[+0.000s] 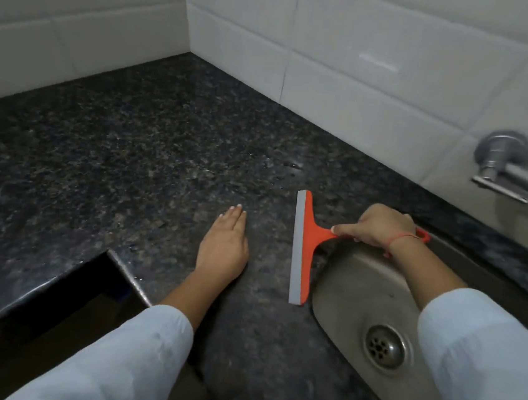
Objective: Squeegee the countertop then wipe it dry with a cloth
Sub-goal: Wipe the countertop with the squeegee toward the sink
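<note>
Nearest the camera, 2 pale sleeves come in on either side of the steel sink (351,284), whose drain (385,346) sits in the near part of the basin. Left of the sink, past a strip of stone, a dark rectangular opening (83,295) is cut into the slab.

The left hand (223,247) lies flat on the stone left of the sink, fingers straight and together, holding nothing. The right hand (380,226) is over the sink's far left corner, curled round the handle of the orange squeegee (303,246), with 1 finger laid along the handle toward the head. A red thread (398,238) circles that wrist.

The squeegee's head lies left of the grip. Its grey rubber blade runs near to far, just beside the sink's left rim and roughly in line with it, while the handle crosses at a right angle toward the sink. The right hand is the only 1 on the tool; the left is near the blade but apart from it.

With the blade this close to the rim, a fresh stroke likely means carrying it out left, away from the sink, then drawing it back so water falls into the basin.

The black speckled granite countertop (130,153) spreads left and beyond the sink, with a few droplets (289,165) shining beyond the blade. No cloth is in view. Beyond the sink a chrome tap (500,166) juts from the white tiled wall (368,64), which turns a corner far left of it.
</note>
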